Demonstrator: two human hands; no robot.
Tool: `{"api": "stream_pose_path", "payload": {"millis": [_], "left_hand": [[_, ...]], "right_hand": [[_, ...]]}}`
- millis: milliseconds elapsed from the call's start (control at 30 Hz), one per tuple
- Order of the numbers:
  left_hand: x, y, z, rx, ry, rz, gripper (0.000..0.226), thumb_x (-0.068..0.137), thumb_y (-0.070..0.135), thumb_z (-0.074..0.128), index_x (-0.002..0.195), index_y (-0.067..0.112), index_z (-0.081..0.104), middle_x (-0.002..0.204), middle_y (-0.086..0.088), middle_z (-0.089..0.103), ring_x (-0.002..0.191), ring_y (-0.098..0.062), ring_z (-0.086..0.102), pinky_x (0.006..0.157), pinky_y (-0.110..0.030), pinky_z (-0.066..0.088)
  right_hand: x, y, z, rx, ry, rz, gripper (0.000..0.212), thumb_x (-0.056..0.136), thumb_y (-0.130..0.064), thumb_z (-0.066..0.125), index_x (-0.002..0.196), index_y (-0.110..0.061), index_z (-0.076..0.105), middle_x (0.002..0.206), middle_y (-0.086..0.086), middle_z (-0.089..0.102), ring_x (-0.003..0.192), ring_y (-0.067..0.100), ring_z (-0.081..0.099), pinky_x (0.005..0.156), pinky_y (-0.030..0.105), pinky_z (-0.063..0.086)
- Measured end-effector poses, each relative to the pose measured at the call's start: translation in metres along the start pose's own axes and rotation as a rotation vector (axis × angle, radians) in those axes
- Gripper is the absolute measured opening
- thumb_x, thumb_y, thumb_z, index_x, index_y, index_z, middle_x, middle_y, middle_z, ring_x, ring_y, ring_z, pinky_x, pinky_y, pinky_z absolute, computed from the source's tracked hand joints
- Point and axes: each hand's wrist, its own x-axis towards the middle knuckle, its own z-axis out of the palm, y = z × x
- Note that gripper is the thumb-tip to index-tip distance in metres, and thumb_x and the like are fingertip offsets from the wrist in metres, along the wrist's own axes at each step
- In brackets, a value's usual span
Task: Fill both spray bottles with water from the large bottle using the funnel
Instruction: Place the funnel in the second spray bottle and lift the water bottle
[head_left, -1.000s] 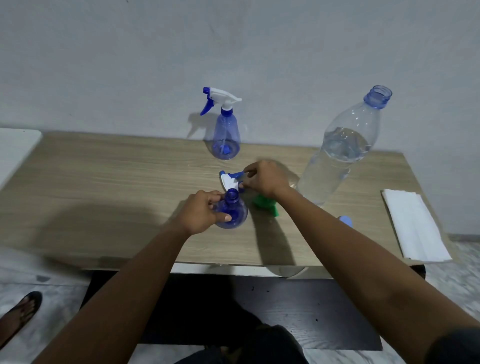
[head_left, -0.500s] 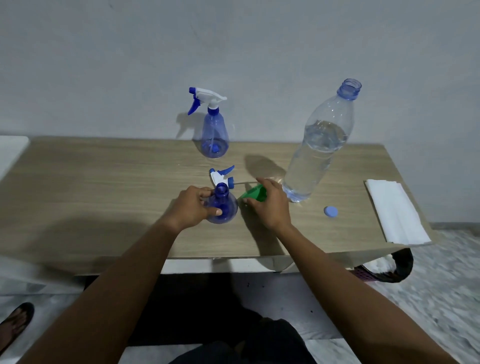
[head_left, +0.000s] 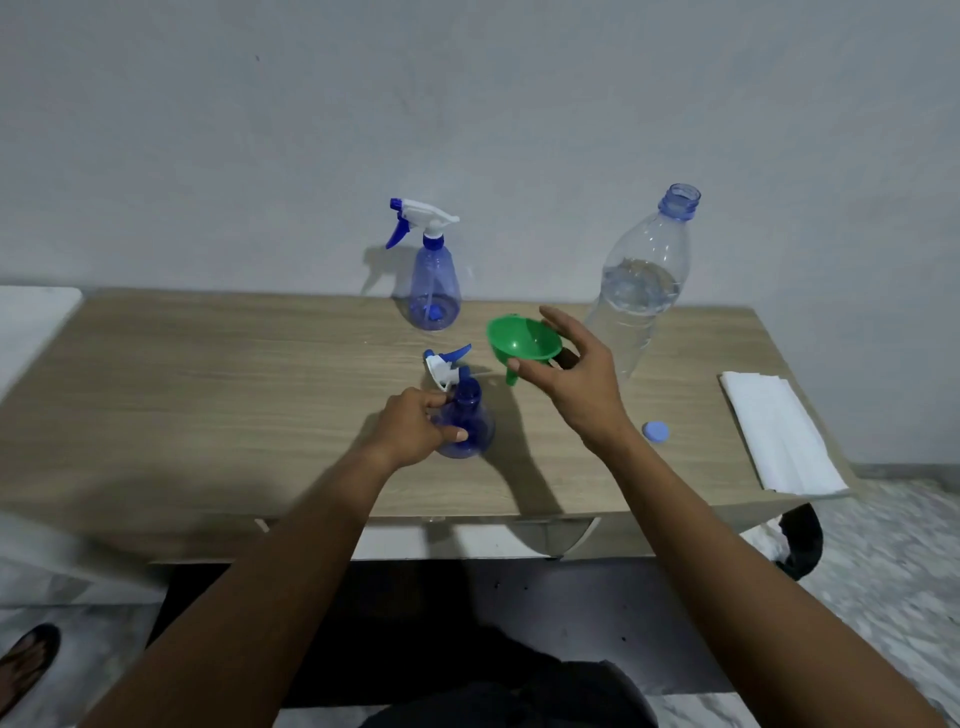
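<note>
My left hand (head_left: 413, 428) grips the near blue spray bottle (head_left: 470, 423), which stands on the wooden table (head_left: 208, 395) with its neck open. Its white and blue spray head (head_left: 444, 364) lies on the table just behind it. My right hand (head_left: 579, 376) holds the green funnel (head_left: 522, 343) in the air, up and to the right of that bottle's neck, spout pointing down. A second blue spray bottle (head_left: 434, 283) with its head on stands at the back by the wall. The large clear water bottle (head_left: 641, 283), uncapped and partly full, stands at the back right.
A small blue cap (head_left: 655, 431) lies on the table right of my right wrist. A folded white cloth (head_left: 776, 434) lies at the table's right end. A sandalled foot (head_left: 26, 665) shows on the floor at the bottom left.
My right hand has picked the green funnel up off the table and raised it above and right of the near spray bottle. My left hand has kept its grip on that bottle.
</note>
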Motion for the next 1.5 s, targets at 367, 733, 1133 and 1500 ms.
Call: {"api": "stream_pose_path", "payload": {"millis": [367,733,1133,1500], "left_hand": [[-0.011,0.028,0.025,-0.107,-0.068,-0.012,0.054,0.073,-0.003,0.082,0.123,0.013,0.066,0.101,-0.003,0.071,0.090,-0.017,0.067,0.081,-0.022,0.051],[-0.010,0.041,0.041,-0.080,0.036,0.023,0.059,0.068,-0.014,0.079,0.098,0.032,0.060,0.105,0.000,0.070,0.093,-0.019,0.068,0.075,-0.021,0.056],[-0.003,0.052,0.065,0.250,0.102,-0.086,0.049,0.078,0.040,0.076,0.124,0.044,0.059,0.122,0.001,0.066,0.105,-0.031,0.064,0.088,-0.040,0.051],[0.003,0.053,0.066,0.243,0.102,-0.144,0.053,0.076,0.038,0.080,0.125,0.041,0.061,0.132,-0.001,0.059,0.108,-0.026,0.063,0.091,-0.038,0.049]], "right_hand": [[-0.005,0.003,-0.003,0.050,-0.104,-0.001,0.077,0.070,0.003,0.089,0.139,-0.008,0.059,0.136,0.007,0.061,0.120,0.014,0.065,0.092,0.022,0.056],[-0.003,0.031,-0.014,-0.261,-0.253,-0.181,0.084,0.067,-0.010,0.093,0.143,-0.019,0.057,0.137,-0.001,0.049,0.128,0.012,0.054,0.101,0.022,0.048],[-0.006,0.007,-0.067,-0.378,0.267,-0.478,0.053,0.068,-0.025,0.091,0.112,-0.017,0.062,0.114,0.002,0.048,0.100,0.018,0.056,0.088,0.030,0.050],[0.044,-0.005,-0.080,-0.201,0.278,-0.188,0.109,0.066,-0.034,0.095,0.149,-0.027,0.024,0.140,-0.005,0.048,0.118,0.014,0.052,0.095,0.031,0.047]]}}
